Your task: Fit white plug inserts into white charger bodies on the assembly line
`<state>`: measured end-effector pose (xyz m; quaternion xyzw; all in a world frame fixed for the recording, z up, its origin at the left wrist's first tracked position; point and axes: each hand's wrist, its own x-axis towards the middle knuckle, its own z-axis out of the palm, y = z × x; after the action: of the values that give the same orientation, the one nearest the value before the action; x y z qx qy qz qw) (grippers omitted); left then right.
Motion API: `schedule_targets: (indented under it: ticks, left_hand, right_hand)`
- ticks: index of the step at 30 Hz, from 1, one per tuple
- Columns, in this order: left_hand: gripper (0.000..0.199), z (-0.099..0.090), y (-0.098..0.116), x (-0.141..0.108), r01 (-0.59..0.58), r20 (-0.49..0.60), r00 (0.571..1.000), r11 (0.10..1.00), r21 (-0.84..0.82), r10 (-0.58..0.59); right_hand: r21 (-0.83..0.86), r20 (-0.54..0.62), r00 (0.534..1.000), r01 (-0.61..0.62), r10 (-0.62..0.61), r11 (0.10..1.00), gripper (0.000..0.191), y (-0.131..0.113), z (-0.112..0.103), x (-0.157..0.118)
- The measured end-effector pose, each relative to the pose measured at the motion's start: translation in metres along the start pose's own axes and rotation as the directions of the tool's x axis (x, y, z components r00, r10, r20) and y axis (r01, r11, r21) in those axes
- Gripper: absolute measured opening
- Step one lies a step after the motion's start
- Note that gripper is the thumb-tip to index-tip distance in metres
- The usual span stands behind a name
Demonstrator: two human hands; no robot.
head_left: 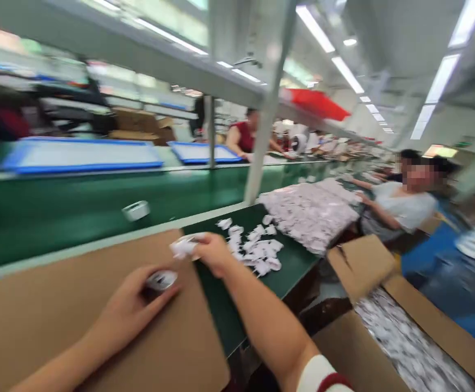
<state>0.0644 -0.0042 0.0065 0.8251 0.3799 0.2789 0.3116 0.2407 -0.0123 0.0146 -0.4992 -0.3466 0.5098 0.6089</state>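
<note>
My left hand [133,305] is closed round a small white and silver part [162,280], over a sheet of brown cardboard [49,305]. Just above and to the right, my right hand [215,253] pinches a small white plastic piece [183,247] near the cardboard's far edge. Motion blur hides the finer shape of both parts. To the right of that hand lies a loose heap of similar white pieces [261,250] on the green tabletop [294,272]. A single white housing [136,210] rests on the green belt beyond the cardboard.
A large pile of white parts [314,209] covers the bench farther right. An open carton [368,267] full of white pieces stands at lower right. A metal post [267,114] rises from the bench edge. Blue-rimmed trays [86,155] lie across the belt. Several people work nearby.
</note>
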Motion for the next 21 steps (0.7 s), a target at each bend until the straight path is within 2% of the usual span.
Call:
schedule_targets:
  ticks: [2,4,7,12,16,19,21]
  left_hand:
    - [0.054,-0.002,-0.011,-0.010,0.076,0.006,0.997,0.992,-0.098,-0.076]
    - [0.061,-0.004,-0.018,-0.009,0.162,0.010,0.986,0.961,-0.223,-0.164]
    - [0.071,-0.008,-0.019,-0.007,0.217,0.037,0.975,0.901,-0.375,-0.220]
    - [0.050,-0.010,-0.015,-0.011,0.198,0.065,0.980,0.901,-0.386,-0.188]
    - [0.060,-0.014,-0.018,-0.010,0.175,0.106,0.984,0.856,-0.486,-0.140]
    - [0.046,-0.017,-0.020,-0.008,0.157,0.149,0.984,0.865,-0.477,-0.097]
    - [0.038,-0.016,-0.021,-0.008,0.144,0.130,0.987,0.888,-0.436,-0.096]
  right_hand:
    - [0.034,0.047,0.999,-0.028,0.027,0.999,0.033,-0.010,0.002,-0.006]
    - [0.036,0.109,0.992,-0.067,0.062,0.997,0.033,-0.016,0.005,-0.008]
    - [-0.016,0.154,0.983,-0.099,0.100,0.995,0.033,-0.018,0.009,-0.014]
    - [-0.165,0.138,0.990,-0.020,0.043,0.986,0.041,-0.014,0.012,-0.025]
    - [-0.298,0.101,0.992,0.102,-0.075,0.949,0.050,-0.012,0.013,-0.028]
    - [-0.355,0.165,0.977,0.190,-0.138,0.916,0.031,-0.014,0.012,-0.033]
    - [-0.362,0.244,0.957,0.238,-0.155,0.901,0.021,-0.016,0.011,-0.036]
